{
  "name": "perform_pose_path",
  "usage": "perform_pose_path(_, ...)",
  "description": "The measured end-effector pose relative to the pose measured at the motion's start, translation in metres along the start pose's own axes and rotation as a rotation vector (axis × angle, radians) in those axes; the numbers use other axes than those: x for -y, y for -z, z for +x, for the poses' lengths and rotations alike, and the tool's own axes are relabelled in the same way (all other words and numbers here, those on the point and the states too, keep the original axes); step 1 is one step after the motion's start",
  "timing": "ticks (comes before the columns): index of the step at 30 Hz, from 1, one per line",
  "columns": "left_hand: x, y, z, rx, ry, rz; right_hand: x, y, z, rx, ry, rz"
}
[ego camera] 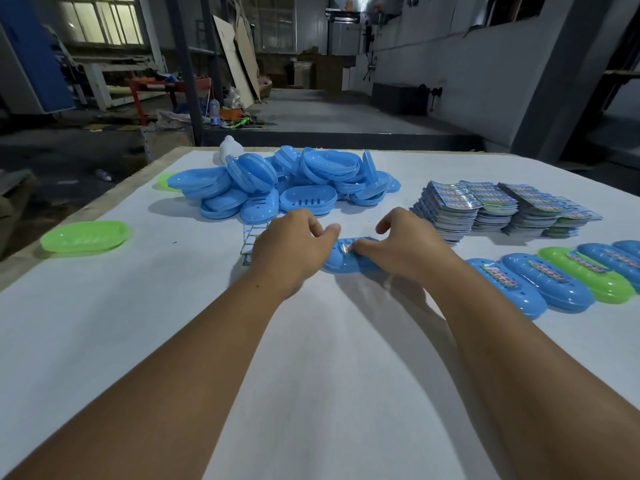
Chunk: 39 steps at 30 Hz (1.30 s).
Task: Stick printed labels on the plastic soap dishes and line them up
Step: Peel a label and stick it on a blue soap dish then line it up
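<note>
A blue soap dish [341, 263] lies upside down on the white table [311, 341] in front of me, with a printed label [346, 247] on its top. My left hand [294, 249] grips the dish's left end, fingers curled and thumb pointing toward the label. My right hand [401, 242] covers the dish's right end; its thumb presses on the label and its fingers curl over the far edge. Much of the dish is hidden under both hands.
A pile of unlabelled blue dishes [277, 181] sits at the back. Green dishes [86, 235] lie at the left edge. Stacks of printed labels [485, 206] stand at the right, with a row of labelled dishes [554, 278] in front. A label sheet [250, 237] lies beside my left hand.
</note>
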<state>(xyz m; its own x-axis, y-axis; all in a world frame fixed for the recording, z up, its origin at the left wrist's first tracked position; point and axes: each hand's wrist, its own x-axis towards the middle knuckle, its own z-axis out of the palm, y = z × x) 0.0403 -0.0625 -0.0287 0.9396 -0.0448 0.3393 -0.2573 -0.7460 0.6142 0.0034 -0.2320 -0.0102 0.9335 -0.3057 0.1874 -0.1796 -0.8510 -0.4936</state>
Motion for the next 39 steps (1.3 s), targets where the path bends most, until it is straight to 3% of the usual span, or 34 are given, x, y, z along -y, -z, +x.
perform_pose_path(5,0.004,0.004,0.004,-0.074,-0.028,-0.008,-0.007,0.006,0.002,0.051,-0.032,0.138)
perform_pose_path(8,0.005,0.005,0.003,-0.091,-0.038,-0.011,-0.006,0.008,0.002,0.046,0.123,0.170)
perform_pose_path(12,0.005,0.005,0.002,-0.093,-0.044,-0.012,0.004,0.010,-0.010,0.267,0.314,0.089)
perform_pose_path(14,0.006,0.005,0.003,-0.094,-0.046,-0.008,0.006,0.013,-0.012,0.291,0.337,0.000)
perform_pose_path(23,0.010,0.002,0.005,-0.117,-0.058,-0.029,-0.024,0.058,-0.022,0.354,0.044,-0.471)
perform_pose_path(28,0.010,0.003,0.005,-0.098,-0.061,-0.050,-0.035,0.071,-0.020,0.322,-0.030,-0.442)
perform_pose_path(39,0.013,0.010,0.003,-0.085,-0.028,-0.008,-0.038,0.065,-0.015,0.291,0.024,-0.327)
